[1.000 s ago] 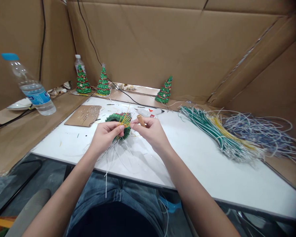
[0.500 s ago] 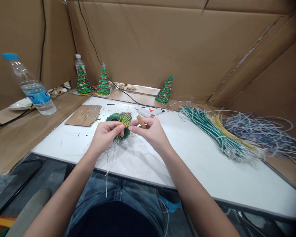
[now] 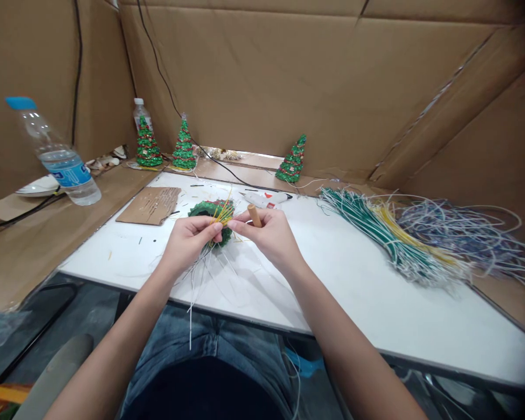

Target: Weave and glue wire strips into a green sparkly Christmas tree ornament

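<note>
My left hand (image 3: 201, 230) is closed, pinching a fan of yellow strands (image 3: 223, 211) between thumb and fingers. Long white strand ends (image 3: 196, 274) trail below it toward the table's front edge. My right hand (image 3: 262, 227) is curled around a tool with a tan wooden handle (image 3: 254, 216); the handle sticks up past the forefinger and the tool's other end is hidden. Its thumb and fingertip meet the yellow strands beside my left fingertips. Beneath and behind both hands lies a green tinsel piece (image 3: 205, 208) with some red, partly covered.
Glue gun (image 3: 266, 198) and cardboard scrap (image 3: 149, 205) lie behind on the white table (image 3: 332, 280). Three small tinsel trees (image 3: 184, 146) stand along the back. Bundles of green (image 3: 367, 224) and yellow strands, plus a white tangle (image 3: 459, 233), lie right. A water bottle (image 3: 67, 169) stands left.
My right hand has shifted slightly, with the wooden handle a little to the right. Its fingertips are closer to my left fingertips. My left hand keeps its pinch on the yellow strands.
</note>
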{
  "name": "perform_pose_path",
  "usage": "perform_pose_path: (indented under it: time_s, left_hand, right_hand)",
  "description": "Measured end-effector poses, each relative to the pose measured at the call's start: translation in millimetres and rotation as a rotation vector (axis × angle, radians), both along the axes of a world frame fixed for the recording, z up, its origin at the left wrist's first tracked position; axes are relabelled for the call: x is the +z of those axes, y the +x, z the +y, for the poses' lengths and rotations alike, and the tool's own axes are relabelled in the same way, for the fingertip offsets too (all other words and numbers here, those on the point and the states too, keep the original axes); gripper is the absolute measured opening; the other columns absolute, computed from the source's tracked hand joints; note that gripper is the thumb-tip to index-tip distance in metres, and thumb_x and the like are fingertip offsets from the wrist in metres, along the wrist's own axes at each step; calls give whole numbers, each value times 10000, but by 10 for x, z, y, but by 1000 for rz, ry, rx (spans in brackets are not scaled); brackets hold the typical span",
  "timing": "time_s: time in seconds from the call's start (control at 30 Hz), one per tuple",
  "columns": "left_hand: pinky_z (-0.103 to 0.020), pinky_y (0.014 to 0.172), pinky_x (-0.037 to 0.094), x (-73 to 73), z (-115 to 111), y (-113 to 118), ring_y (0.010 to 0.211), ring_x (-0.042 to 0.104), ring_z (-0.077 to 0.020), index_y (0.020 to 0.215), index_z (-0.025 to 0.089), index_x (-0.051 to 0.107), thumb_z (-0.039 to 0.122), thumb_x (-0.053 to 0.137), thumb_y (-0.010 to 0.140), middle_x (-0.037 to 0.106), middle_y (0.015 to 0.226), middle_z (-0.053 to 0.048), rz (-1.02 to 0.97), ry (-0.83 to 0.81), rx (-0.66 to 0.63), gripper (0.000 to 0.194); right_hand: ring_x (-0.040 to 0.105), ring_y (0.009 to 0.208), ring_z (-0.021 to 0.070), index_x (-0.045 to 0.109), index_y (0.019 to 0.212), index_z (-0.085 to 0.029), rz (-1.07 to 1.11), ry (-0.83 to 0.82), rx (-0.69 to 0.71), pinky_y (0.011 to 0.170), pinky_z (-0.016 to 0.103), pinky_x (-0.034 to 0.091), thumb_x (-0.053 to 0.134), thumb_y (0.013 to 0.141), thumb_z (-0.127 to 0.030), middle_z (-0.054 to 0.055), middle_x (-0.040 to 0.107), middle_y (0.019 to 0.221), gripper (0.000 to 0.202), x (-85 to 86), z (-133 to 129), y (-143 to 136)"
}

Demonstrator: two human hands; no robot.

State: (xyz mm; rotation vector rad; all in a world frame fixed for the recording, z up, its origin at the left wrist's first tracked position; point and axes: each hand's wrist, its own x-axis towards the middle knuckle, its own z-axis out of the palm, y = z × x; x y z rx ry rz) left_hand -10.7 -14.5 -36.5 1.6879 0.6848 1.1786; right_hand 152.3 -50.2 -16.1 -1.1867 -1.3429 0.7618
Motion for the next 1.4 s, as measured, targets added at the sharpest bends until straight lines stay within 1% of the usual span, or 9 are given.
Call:
perform_pose_path:
  time_s: [0.2,0.33,0.43,0.5,0.6,0.73,0.83,1.07,1.4]
  left_hand:
    - [-235,586,377,-24,11,-8,579,494,-119,577,149,640,306,618,781,604,576,-9,2,-2,6,259]
    - [-239,605,382,-27,9,-6,589,501,-122,561,152,633,301,617,779,605,572,-10,0,2,33,264]
    - [-240,600,380,-9,5,0,587,498,-123,552,154,629,302,616,777,596,565,-8,-14,-6,46,269]
    - [-242,605,384,7,2,3,588,501,-124,553,154,630,305,618,775,595,565,-9,-33,-19,53,268]
    - [-247,623,396,13,3,1,600,512,-129,554,154,626,319,623,773,594,574,-11,-69,-32,55,274]
    - [-246,636,399,-15,24,-14,602,504,-131,557,159,613,343,613,784,576,569,-7,-88,-24,99,293]
    - [-247,658,403,-28,38,-22,619,507,-135,553,159,605,357,594,796,577,582,-9,-77,8,149,314]
    - [-236,629,375,-3,17,-31,599,477,-121,555,159,588,343,574,814,556,580,7,-27,42,146,318]
    - [-242,643,381,4,-5,-29,618,482,-129,559,156,586,354,577,805,559,590,-3,-16,48,141,316]
  right_hand:
    - [537,573,109,701,693,-139,-5,38,-8,527,232,419,731,626,-296,14,645,654,173,39,-44,5]
    - [419,448,79,676,702,-138,140,134,-179,390,198,347,558,780,-328,-31,472,509,237,89,-108,14]
    - [505,557,99,644,705,-149,223,306,-326,451,208,455,474,858,-400,7,538,650,340,106,-178,3]
    - [495,547,95,621,713,-158,272,437,-373,463,215,480,469,875,-459,-3,520,637,374,104,-225,-14]
    - [458,458,88,605,758,-169,339,520,-332,408,216,454,511,868,-472,-37,464,539,336,101,-275,-42]
    - [516,420,93,588,767,-167,317,484,-350,391,221,450,630,813,-345,-31,558,557,188,117,-304,-96]
    - [528,398,93,539,749,-182,289,519,-404,389,216,449,663,781,-275,-50,568,548,158,102,-317,-164]
    - [608,552,135,518,741,-204,102,702,-420,553,268,495,619,810,-209,-31,595,593,123,-42,-301,-293]
    - [579,525,126,512,724,-199,42,658,-459,516,257,454,599,820,-271,-33,578,589,148,-45,-293,-280]
